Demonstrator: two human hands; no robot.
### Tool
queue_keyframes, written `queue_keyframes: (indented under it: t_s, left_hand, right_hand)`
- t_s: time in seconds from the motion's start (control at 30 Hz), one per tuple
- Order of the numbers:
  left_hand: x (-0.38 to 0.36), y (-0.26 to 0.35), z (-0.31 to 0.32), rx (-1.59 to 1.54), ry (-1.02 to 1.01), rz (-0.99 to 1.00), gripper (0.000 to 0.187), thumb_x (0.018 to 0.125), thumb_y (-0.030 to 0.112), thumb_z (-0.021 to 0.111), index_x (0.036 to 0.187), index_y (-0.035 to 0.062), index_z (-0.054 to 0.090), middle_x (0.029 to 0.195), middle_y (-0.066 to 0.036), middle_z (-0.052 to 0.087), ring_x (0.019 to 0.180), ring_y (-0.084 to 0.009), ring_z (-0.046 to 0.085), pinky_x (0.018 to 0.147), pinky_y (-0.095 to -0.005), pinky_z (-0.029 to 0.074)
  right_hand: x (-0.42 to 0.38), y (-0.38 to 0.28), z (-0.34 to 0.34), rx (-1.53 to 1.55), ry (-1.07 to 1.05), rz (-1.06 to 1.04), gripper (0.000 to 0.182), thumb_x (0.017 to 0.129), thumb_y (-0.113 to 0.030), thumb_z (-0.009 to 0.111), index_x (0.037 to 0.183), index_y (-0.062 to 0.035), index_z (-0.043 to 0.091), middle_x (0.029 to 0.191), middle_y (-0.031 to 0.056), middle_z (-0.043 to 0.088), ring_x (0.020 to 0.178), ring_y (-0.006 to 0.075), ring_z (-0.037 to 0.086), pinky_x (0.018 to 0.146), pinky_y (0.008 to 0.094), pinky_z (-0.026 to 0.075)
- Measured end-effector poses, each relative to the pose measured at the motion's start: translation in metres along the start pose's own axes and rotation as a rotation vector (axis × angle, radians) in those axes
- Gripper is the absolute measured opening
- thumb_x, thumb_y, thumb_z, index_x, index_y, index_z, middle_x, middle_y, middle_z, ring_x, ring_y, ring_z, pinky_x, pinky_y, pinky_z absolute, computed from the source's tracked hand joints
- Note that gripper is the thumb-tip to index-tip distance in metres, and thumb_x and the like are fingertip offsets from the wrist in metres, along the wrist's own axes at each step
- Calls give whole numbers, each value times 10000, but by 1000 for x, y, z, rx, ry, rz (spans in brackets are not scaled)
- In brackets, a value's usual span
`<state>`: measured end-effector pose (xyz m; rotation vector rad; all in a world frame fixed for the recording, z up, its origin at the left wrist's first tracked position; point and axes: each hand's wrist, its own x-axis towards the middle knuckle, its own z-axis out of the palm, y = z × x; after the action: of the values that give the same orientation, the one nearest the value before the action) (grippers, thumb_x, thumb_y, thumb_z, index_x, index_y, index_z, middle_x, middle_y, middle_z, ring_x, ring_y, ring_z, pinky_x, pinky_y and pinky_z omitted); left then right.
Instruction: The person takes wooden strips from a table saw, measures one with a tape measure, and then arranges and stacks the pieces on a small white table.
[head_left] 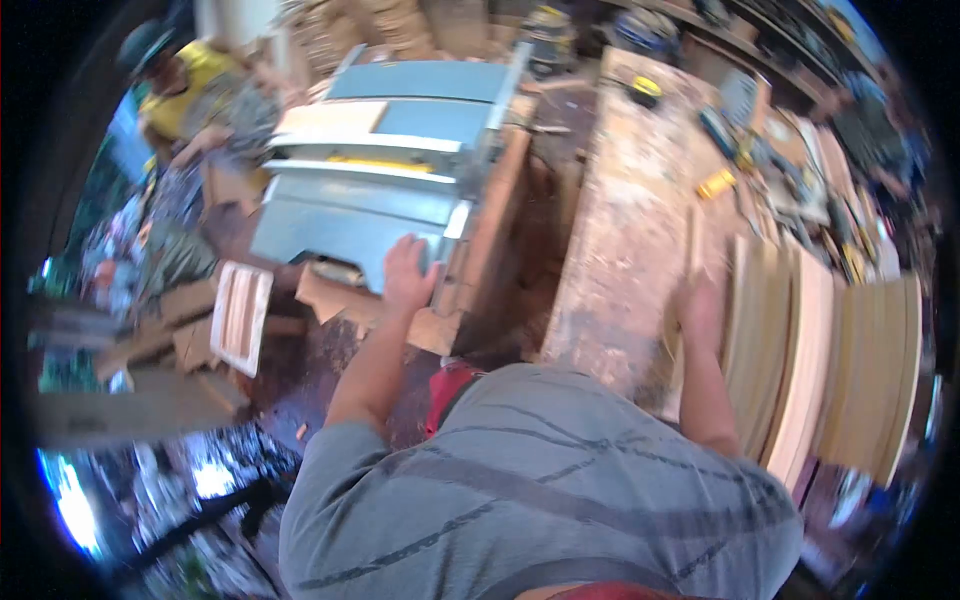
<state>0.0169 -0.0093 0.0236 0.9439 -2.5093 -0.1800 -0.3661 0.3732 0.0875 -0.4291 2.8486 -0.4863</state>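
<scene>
My left hand (408, 275) lies with its fingers spread on the near edge of a blue-grey metal machine table (350, 215). A pale flat board (330, 118) rests farther back on that machine. On my other side, my right hand (700, 305) is closed around a thin wooden strip (694, 235) over the workbench (635, 190); blur partly hides its fingers. Beside that hand, curved wooden boards (765, 340) stand in a stack.
A yellow cylindrical object (716, 184) and several tools lie on the bench. A white-rimmed tray (241, 318) stands left of the machine among wood offcuts. One person in a yellow top (195, 80) is at the far left; another person (875, 125) is at the right.
</scene>
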Motion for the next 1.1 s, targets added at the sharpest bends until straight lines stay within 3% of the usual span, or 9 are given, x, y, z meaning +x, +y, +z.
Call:
queue_keyframes:
  t_s: [0.07,0.23,0.3,0.43,0.53,0.6,0.7,0.8,1.1]
  left_hand:
    - [-4,-3,10,-14,-11,35,539,837,281,715,1312,66,577,1411,-190,526,1320,-379,470,1120,-513,333]
    - [2,10,-3,11,-46,10,511,850,241,712,1306,61,570,1421,-180,518,1352,-367,448,1130,-504,328]
    - [2,14,-4,12,-53,10,508,853,242,709,1309,65,567,1429,-173,512,1355,-360,445,1133,-501,324]
    - [0,14,-3,19,-62,-3,507,865,237,706,1323,78,556,1451,-158,496,1366,-343,434,1143,-499,310]
    - [1,10,-1,25,-71,-12,507,869,231,706,1329,84,550,1457,-154,493,1372,-339,430,1141,-500,311]
    - [-1,7,3,32,-31,16,518,865,230,709,1336,88,546,1455,-153,495,1376,-339,429,1137,-496,316]
    - [0,7,2,26,-31,27,531,862,230,710,1346,91,540,1452,-152,500,1374,-342,435,1133,-498,321]
    - [-1,7,2,21,-18,25,527,860,236,708,1339,85,547,1447,-160,503,1362,-352,447,1129,-501,326]
    - [0,6,0,-10,-7,23,511,857,270,706,1301,53,575,1400,-215,535,1320,-395,480,1110,-501,350]
  right_hand:
    - [22,30,37,-82,68,65,437,880,-278,622,1263,-69,598,1161,216,645,1080,410,622,895,519,513]
    - [13,44,52,-29,280,-28,563,865,-291,686,1369,-91,530,1222,221,607,1131,404,594,949,509,489]
    - [5,37,37,134,171,14,553,883,-257,688,1389,-102,531,1276,223,600,1186,397,577,981,468,481]
    - [8,60,55,129,232,-60,554,861,-217,723,1377,-123,547,1240,209,621,1156,385,597,969,455,490]
    - [6,65,51,272,321,-87,458,858,-195,732,1295,-117,617,1131,187,666,1084,360,636,911,443,508]
    - [7,63,36,323,146,35,345,870,-251,720,1183,-109,688,1075,192,695,999,375,660,879,455,522]
    - [13,72,37,267,202,34,269,889,-296,704,1056,-88,737,978,186,715,915,383,677,820,468,531]
    - [17,75,31,234,173,64,284,913,-326,671,1018,-72,740,987,215,698,919,403,669,809,477,528]
    - [22,86,46,190,197,-23,293,948,-316,643,1081,-63,709,988,206,708,916,394,677,826,474,524]
